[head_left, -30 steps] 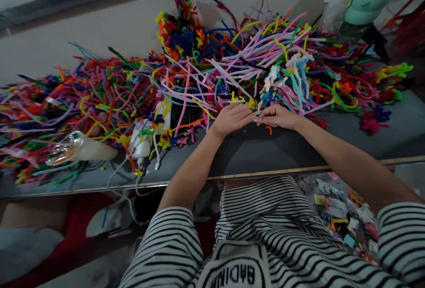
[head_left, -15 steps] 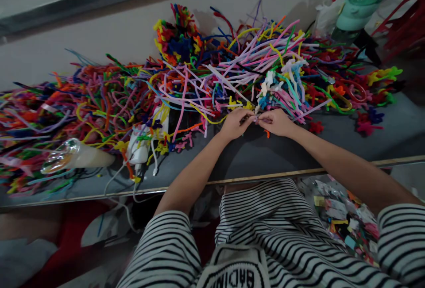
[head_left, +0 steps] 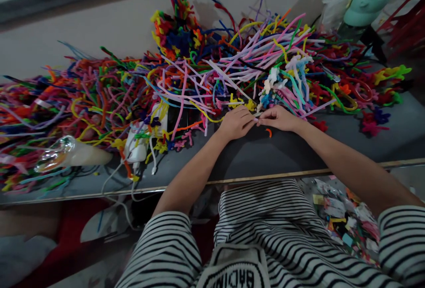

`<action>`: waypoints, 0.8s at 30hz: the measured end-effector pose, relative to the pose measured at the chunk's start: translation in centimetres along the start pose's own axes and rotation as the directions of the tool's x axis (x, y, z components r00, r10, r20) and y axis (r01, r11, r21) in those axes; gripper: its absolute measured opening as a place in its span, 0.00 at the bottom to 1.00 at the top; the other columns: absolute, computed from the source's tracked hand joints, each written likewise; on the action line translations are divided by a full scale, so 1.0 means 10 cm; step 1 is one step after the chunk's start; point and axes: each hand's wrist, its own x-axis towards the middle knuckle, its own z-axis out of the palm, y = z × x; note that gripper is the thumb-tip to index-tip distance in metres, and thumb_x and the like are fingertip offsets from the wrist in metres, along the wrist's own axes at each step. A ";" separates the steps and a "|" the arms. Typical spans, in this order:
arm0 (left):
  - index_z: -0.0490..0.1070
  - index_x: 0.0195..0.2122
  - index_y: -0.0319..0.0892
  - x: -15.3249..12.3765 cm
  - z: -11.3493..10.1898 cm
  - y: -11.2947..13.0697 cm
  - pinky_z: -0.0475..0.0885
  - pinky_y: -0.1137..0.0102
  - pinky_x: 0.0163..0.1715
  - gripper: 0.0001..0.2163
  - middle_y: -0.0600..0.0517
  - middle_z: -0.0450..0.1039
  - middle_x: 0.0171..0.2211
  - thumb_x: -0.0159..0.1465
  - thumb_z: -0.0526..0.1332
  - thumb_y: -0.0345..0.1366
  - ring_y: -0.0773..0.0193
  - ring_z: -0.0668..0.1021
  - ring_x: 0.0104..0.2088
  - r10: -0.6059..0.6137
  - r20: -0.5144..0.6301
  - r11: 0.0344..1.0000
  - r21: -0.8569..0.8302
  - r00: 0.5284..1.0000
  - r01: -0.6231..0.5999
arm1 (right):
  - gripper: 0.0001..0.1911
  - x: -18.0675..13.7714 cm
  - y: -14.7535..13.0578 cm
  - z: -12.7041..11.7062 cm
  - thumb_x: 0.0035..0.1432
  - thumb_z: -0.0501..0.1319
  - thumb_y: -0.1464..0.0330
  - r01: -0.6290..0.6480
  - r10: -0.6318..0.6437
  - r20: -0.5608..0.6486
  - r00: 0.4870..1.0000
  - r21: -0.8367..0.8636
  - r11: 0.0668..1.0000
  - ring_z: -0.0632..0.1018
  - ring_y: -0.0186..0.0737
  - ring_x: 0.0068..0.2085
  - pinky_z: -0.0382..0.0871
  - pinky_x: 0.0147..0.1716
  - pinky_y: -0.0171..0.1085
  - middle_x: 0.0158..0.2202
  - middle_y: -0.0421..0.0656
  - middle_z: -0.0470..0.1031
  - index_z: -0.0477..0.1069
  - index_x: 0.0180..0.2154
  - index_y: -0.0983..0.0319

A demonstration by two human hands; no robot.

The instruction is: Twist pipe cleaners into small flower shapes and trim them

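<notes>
My left hand (head_left: 236,123) and my right hand (head_left: 279,117) meet fingertip to fingertip on the grey table (head_left: 259,155), pinching a thin pale pipe cleaner (head_left: 257,114) between them. Just beyond my fingers lies a big heap of coloured pipe cleaners (head_left: 199,75), with a white and light-blue twisted bunch (head_left: 282,80) closest to my right hand. A small orange scrap (head_left: 268,132) rests on the table under my hands.
A clear plastic bottle (head_left: 66,155) lies on its side at the left. A white device with cords (head_left: 139,146) sits among the strands. A mint-green object (head_left: 368,0) stands at the back right. Coloured scraps (head_left: 345,217) litter the floor below the table edge (head_left: 265,176).
Both hands stay together at the same spot, fingers shifting slightly on the pale strand. The view has wobbled a little.
</notes>
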 end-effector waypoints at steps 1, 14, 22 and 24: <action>0.79 0.32 0.42 0.01 -0.01 0.00 0.72 0.65 0.39 0.17 0.49 0.78 0.28 0.72 0.57 0.43 0.62 0.78 0.33 -0.071 0.007 0.993 -0.093 0.997 0.071 | 0.23 0.00 0.00 0.02 0.58 0.65 0.52 -0.008 0.007 -0.027 1.000 -0.038 0.999 0.75 0.35 0.31 0.63 0.32 0.35 0.32 0.47 0.82 0.84 0.38 0.66; 0.77 0.25 0.39 0.09 0.19 0.02 0.67 0.73 0.28 0.16 0.55 0.73 0.21 0.62 0.68 0.46 0.71 0.72 0.24 -0.646 0.132 0.519 -0.646 0.752 0.559 | 0.16 -0.04 -0.11 0.36 0.63 0.59 0.65 -0.072 -0.181 -0.404 0.897 -0.535 0.842 0.68 0.35 0.24 0.56 0.29 0.37 0.22 0.44 0.73 0.80 0.27 0.64; 0.85 0.42 0.45 0.07 0.18 -0.01 0.79 0.67 0.44 0.23 0.47 0.85 0.40 0.56 0.72 0.58 0.63 0.84 0.40 -0.565 0.112 0.435 -0.801 0.817 0.411 | 0.25 -0.02 -0.03 0.25 0.58 0.63 0.48 0.002 -0.041 -0.384 0.923 -0.101 0.995 0.67 0.33 0.25 0.58 0.27 0.35 0.25 0.43 0.77 0.83 0.34 0.65; 0.85 0.41 0.45 0.08 0.19 0.00 0.80 0.67 0.44 0.23 0.48 0.85 0.39 0.55 0.73 0.59 0.63 0.85 0.40 -0.573 0.114 0.421 -0.808 0.811 0.411 | 0.26 0.00 -0.01 0.25 0.55 0.65 0.46 0.016 -0.029 -0.368 0.929 -0.037 0.999 0.69 0.33 0.26 0.60 0.28 0.34 0.27 0.44 0.78 0.83 0.33 0.65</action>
